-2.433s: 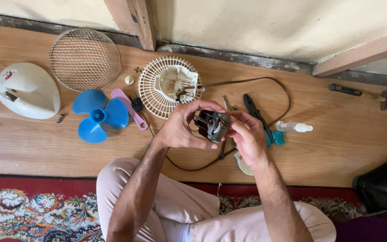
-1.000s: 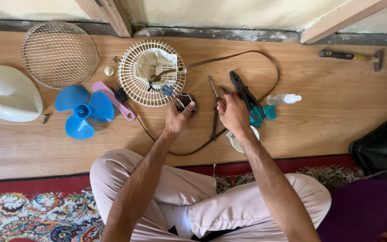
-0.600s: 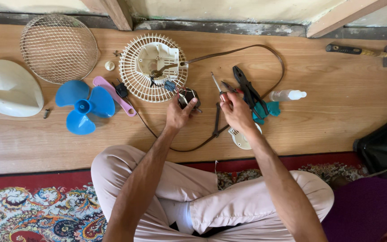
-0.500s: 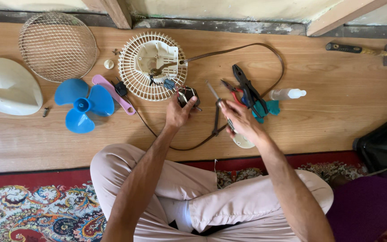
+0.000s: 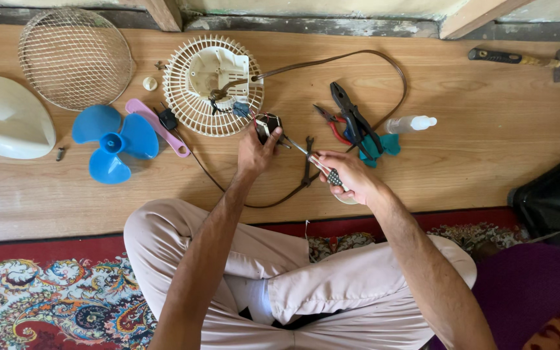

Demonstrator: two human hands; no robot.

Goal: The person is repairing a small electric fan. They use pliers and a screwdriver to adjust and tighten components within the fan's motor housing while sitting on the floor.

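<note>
My left hand (image 5: 255, 150) is on the wooden floor, gripping a small dark fan motor (image 5: 267, 122) beside the white plastic fan guard (image 5: 192, 104); thin wires run from the motor into the guard. My right hand (image 5: 352, 179) holds a screwdriver (image 5: 322, 168) by its dark patterned handle. The metal shaft points up and left, and its tip lies close to the motor. A small dark hand tool (image 5: 307, 170) rests on the floor under the shaft.
A round wire grille (image 5: 76, 58), white fan housing (image 5: 8, 120), blue fan blade (image 5: 113, 144) and pink tool (image 5: 160, 126) lie at left. Black pliers (image 5: 354, 120), teal cloth (image 5: 387, 144), small bottle (image 5: 413, 123), hammer (image 5: 520, 59) and brown cable (image 5: 358, 61) lie at right.
Earlier both hands held the motor up together. My left hand has since lowered it to the floor by the guard, and my right hand has taken up the screwdriver and aimed it at the motor.
</note>
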